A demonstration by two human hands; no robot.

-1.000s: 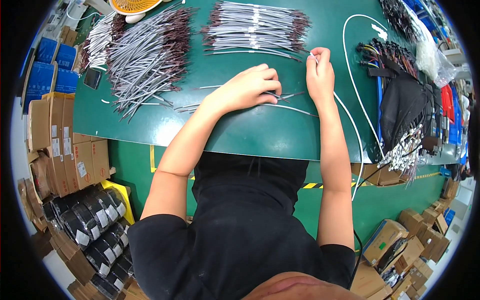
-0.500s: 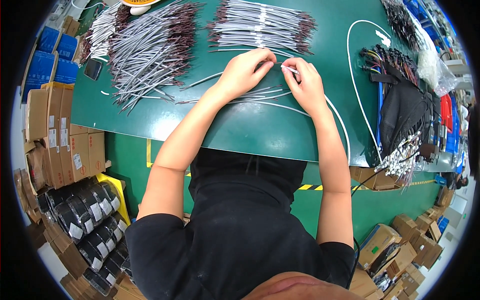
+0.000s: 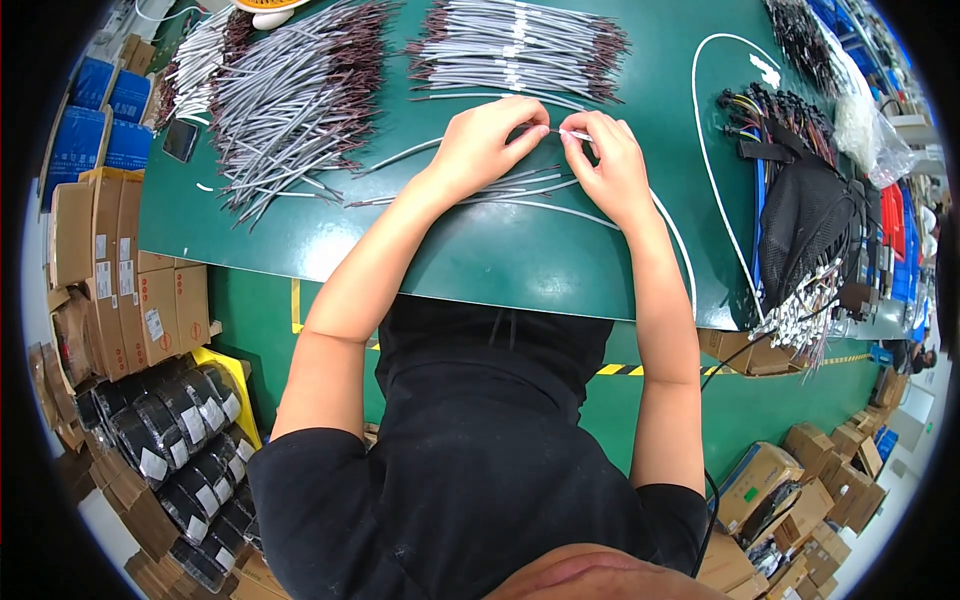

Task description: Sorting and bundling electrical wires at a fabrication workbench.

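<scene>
- Head view: the person leans over a green desk point(image 3: 480, 250), both forearms stretched forward onto it.
- The left hand point(image 3: 485, 145) and the right hand point(image 3: 605, 165) meet near the middle of the desk, fingertips almost touching.
- Between them runs a thin white tie point(image 3: 572, 133); each grip is pinched on one end of it, the left from the left side, the right from the right.
- Just under the hands lies a small bunch of grey cables point(image 3: 480, 190), resting flat on the desk and fanning out to the left; whether the tie goes round it I cannot tell.
- Beyond the hands sits a tidy bundle of grey cables with dark ends point(image 3: 515, 45), well apart from the fingers.
- To the left is a loose heap of the same cables point(image 3: 290, 100), spread untidily.
- A long white cord point(image 3: 700, 150) loops along the desk's right side, beside a black mesh bag point(image 3: 805, 235).
- Cardboard boxes point(image 3: 120, 280) and dark rolls point(image 3: 170, 440) stand on the floor at the left.
</scene>
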